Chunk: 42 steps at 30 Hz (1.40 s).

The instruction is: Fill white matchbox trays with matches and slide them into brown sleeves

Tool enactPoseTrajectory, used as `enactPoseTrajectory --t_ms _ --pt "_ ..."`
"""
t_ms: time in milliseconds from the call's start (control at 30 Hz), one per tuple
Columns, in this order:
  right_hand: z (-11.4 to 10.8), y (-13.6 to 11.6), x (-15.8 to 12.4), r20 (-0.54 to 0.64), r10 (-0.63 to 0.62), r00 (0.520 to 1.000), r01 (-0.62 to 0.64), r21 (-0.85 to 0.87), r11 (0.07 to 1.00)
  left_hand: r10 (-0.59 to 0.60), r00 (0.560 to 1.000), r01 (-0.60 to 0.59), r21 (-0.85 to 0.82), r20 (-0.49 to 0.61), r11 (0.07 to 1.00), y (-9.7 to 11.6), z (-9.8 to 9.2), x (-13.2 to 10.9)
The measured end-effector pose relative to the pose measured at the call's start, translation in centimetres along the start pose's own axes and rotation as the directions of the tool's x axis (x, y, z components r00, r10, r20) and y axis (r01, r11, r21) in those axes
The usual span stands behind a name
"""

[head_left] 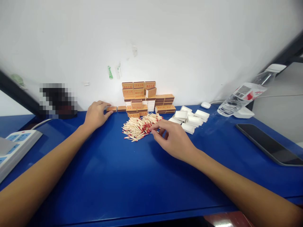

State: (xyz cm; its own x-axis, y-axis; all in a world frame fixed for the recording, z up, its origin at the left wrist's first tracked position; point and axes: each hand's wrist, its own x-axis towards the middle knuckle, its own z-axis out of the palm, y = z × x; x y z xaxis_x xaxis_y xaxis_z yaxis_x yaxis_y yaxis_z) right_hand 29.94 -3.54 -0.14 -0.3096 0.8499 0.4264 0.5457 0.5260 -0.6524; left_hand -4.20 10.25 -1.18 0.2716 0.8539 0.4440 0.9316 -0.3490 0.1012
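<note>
A heap of red-tipped matches (139, 126) lies on the blue table (123, 176). My right hand (174, 138) reaches into its right edge, fingertips curled and touching the matches. My left hand (96, 115) rests at the back left, its fingers on a single orange matchbox (111, 109) lying flat by the wall. Behind the heap stands a stack of orange matchboxes (142, 97). To its right lie several white inner trays (191, 118).
A white power strip (14, 148) sits at the left edge. A dark phone (267, 143) lies flat at the right. A water bottle (246, 96) leans at the back right, with a small white case (205, 105) near the wall.
</note>
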Motion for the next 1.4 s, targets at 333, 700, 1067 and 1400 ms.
enactPoseTrajectory --t_ms 333,700,1067,1400 --pt "-0.2 0.0 0.0 0.005 -0.028 1.0 0.028 0.005 1.0 0.336 0.938 -0.347 0.284 0.086 0.894 2.8 0.5 2.6" --pt "-0.1 0.0 -0.1 0.004 -0.063 0.998 0.063 -0.007 0.998 0.318 0.947 -0.317 0.302 0.045 0.899 3.1 0.6 2.6" --pt "-0.3 -0.3 -0.1 -0.006 -0.066 0.998 0.066 -0.022 0.998 0.205 0.965 -0.175 0.175 -0.164 0.969 2.2 -2.3 -0.6" --pt "-0.2 0.2 0.0 -0.017 -0.067 0.998 0.067 -0.025 0.997 0.49 0.838 -0.41 0.314 -0.242 0.856 4.7 -5.0 -3.6"
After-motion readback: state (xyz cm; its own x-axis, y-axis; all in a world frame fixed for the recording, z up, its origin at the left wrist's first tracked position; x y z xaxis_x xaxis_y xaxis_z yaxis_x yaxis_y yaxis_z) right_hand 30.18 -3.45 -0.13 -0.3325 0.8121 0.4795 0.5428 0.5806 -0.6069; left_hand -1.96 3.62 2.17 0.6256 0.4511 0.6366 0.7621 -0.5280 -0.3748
